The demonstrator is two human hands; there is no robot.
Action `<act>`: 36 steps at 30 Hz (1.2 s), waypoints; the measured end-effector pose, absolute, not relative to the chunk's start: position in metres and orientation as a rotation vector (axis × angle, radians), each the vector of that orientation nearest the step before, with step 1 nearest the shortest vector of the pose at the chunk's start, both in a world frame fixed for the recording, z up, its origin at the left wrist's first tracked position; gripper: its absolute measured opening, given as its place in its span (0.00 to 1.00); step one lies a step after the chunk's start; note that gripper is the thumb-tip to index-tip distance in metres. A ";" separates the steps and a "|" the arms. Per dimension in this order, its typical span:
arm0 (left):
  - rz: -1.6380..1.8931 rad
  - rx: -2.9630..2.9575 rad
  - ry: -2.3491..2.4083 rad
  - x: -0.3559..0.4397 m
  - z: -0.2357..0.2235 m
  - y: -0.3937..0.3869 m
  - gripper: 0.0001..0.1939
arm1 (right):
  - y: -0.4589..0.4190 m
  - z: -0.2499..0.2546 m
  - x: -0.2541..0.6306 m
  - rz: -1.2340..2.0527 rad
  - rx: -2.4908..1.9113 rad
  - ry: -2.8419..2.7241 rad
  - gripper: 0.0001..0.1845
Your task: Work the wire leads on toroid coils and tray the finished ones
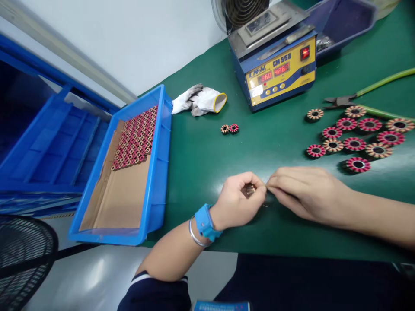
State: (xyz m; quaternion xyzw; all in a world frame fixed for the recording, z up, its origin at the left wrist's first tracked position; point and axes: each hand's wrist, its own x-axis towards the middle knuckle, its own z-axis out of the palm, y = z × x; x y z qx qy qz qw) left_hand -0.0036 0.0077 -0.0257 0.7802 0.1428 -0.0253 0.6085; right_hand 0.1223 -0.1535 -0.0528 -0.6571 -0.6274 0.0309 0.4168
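My left hand [238,201], with a blue watch and a silver bangle at the wrist, is closed around a copper-wound stator [249,190]; only part of its coils shows between thumb and curled finger. My right hand [311,194] is pinched, its fingertips meeting those of the left. They grip a thin wire end, mostly hidden by the fingers. To the upper right of my right hand stand several wound stators [354,144] with red or copper-coloured faces. Two smaller-looking stators [234,128] sit side by side beyond my left hand.
A blue bin [155,190] at the left holds cardboard and rows of stators [136,138]. White gloves [204,101] lie behind it. At the back stand a yellow-blue CM 558 heating unit [282,71] and a purple bin [346,26]. Green-handled cutters [343,101] lie at the right.
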 end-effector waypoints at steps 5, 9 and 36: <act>0.143 2.218 0.017 -0.011 -0.021 0.001 0.09 | -0.154 -0.046 0.129 1.193 -1.452 -1.091 0.15; -0.096 1.757 0.281 -0.007 -0.021 0.007 0.09 | -0.160 -0.050 0.136 0.650 -1.478 -1.429 0.06; 0.019 1.801 0.275 -0.010 -0.019 0.003 0.08 | -0.156 -0.044 0.130 0.883 -1.458 -1.209 0.15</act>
